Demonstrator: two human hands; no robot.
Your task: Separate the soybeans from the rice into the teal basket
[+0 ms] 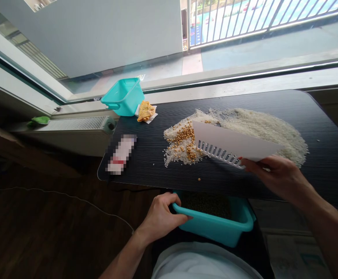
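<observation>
My right hand [276,176] is closed on the near end of a white slotted scoop [232,143], holding it tilted over the dark table [273,182]. Its far edge rests against a heap of yellow soybeans [186,141] mixed into white rice [261,126] spread across the tabletop. My left hand [160,217] grips the rim of a teal bin [218,224] held below the table's near edge. The bin holds dark greenish beans. One loose soybean [199,179] lies near the table's front edge.
A second teal bin [124,97] stands tilted at the far left corner beside a yellow cloth [145,111]. A small white packet [120,154] lies at the table's left. A radiator [76,124] and window sill run behind. A thin cable [70,197] crosses the wooden floor.
</observation>
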